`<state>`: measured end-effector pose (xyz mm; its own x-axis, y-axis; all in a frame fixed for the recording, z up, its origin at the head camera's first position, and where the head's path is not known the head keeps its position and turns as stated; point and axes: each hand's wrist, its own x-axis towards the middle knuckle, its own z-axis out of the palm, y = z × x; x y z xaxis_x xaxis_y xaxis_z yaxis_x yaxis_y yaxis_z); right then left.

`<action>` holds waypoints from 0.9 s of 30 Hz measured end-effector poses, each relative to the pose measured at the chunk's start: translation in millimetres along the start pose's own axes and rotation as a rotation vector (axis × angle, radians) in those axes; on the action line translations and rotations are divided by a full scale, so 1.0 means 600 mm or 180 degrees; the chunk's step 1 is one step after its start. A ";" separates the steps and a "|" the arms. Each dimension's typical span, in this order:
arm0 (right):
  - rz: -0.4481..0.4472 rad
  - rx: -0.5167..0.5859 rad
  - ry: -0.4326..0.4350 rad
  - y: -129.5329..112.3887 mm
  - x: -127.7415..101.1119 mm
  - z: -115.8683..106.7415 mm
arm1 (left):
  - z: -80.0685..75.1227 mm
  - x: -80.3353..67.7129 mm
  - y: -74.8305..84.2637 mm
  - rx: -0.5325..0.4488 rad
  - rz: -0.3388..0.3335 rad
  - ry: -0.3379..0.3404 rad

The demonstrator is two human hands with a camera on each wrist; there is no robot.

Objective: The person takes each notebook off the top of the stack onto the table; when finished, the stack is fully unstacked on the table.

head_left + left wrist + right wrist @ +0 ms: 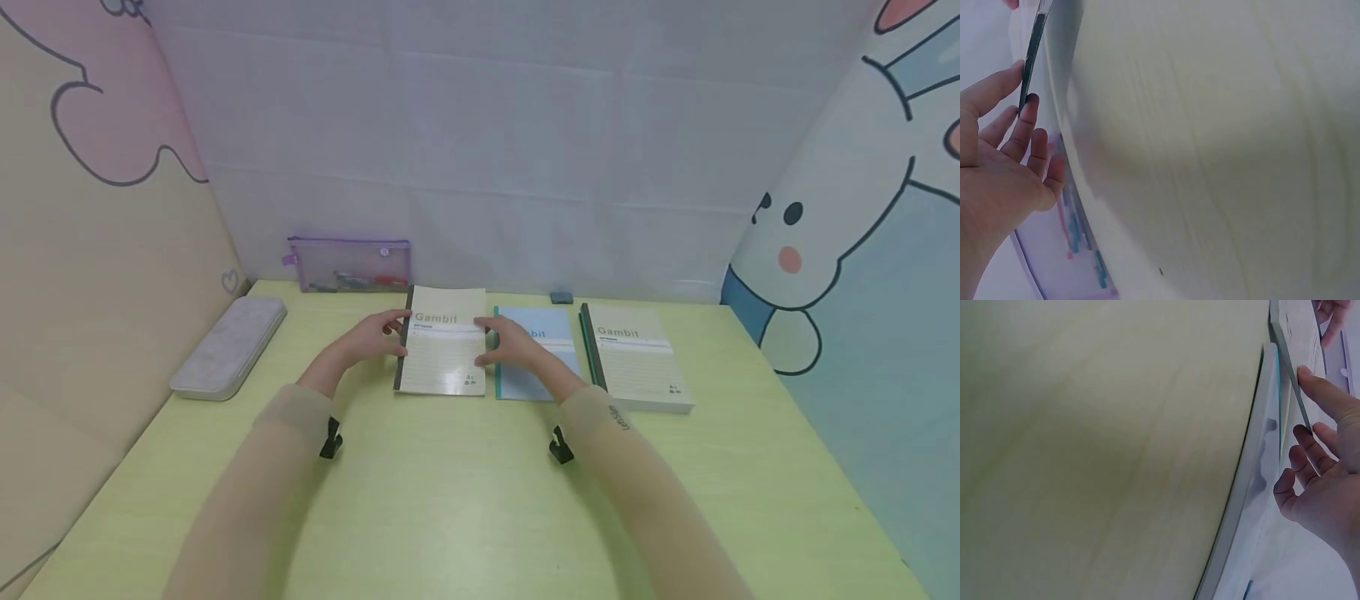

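A cream notebook (442, 350) with a dark spine and "Gambit" on its cover is held by both hands, one at each side edge. My left hand (372, 337) pinches the spine side (1033, 59) between thumb and fingers. On the opposite edge, my right hand (513, 342) pinches the notebook (1294, 381) the same way, with the other fingers loosely bent below. A blue notebook (525, 383) with a teal spine lies just right of it, partly covered by my right hand and wrist.
Further right is a stack topped by another cream notebook (641, 358). A purple see-through pencil pouch (352, 265) with pens leans against the back wall. A grey case (228, 348) lies at the left edge, and a small dark blue block (561, 297) sits at the back.
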<state>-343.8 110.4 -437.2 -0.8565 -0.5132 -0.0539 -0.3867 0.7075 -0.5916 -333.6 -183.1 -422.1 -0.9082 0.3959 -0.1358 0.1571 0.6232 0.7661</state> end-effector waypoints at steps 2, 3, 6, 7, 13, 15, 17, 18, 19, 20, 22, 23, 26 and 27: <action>0.0082 -0.0074 -0.0063 0.002 0.001 0.006 | 0.005 0.005 -0.006 0.0010 -0.0048 -0.0062; 0.0118 -0.0105 -0.0095 0.002 0.001 0.008 | 0.007 0.007 -0.009 0.0044 -0.0069 -0.0098; 0.0221 -0.0222 -0.0184 0.000 -0.001 0.013 | 0.012 0.008 -0.010 0.0215 -0.0137 -0.0151; 0.0245 -0.0246 -0.0207 -0.001 -0.001 0.014 | 0.013 0.008 -0.009 0.0302 -0.0160 -0.0159; 0.0248 -0.0340 -0.0187 -0.008 -0.003 0.013 | 0.008 0.002 -0.001 0.0851 -0.0188 -0.0091; 0.0259 -0.0319 -0.0154 -0.010 -0.005 0.010 | 0.007 0.003 -0.003 0.0970 -0.0184 -0.0061; 0.0273 -0.0296 -0.0124 -0.010 -0.009 0.005 | 0.006 0.003 -0.003 0.1053 -0.0113 -0.0005; 0.0263 -0.0270 -0.0107 -0.011 -0.013 0.001 | 0.007 0.003 -0.003 0.1084 -0.0085 0.0013; 0.0253 -0.0255 -0.0089 -0.011 -0.016 -0.003 | 0.006 0.003 -0.002 0.1100 -0.0065 0.0025; 0.0249 -0.0252 -0.0076 -0.010 -0.020 -0.009 | 0.006 0.003 0.000 0.1113 -0.0043 0.0040; 0.0208 -0.0226 -0.0037 -0.011 -0.029 -0.021 | 0.004 0.002 0.007 0.1144 0.0009 0.0073; 0.0184 -0.0212 -0.0017 -0.011 -0.034 -0.028 | 0.003 0.001 0.012 0.1147 0.0020 0.0083; 0.0118 -0.0146 0.0062 -0.010 -0.049 -0.052 | -0.001 -0.001 0.030 0.1177 0.0058 0.0105; 0.0101 -0.0121 0.0092 -0.010 -0.054 -0.060 | -0.002 -0.001 0.037 0.1203 0.0095 0.0117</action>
<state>-326.0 140.5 -402.9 -0.8778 -0.4766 -0.0486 -0.3715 0.7413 -0.5590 -329.9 -170.4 -404.2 -0.9132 0.3975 -0.0892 0.3095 0.8192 0.4828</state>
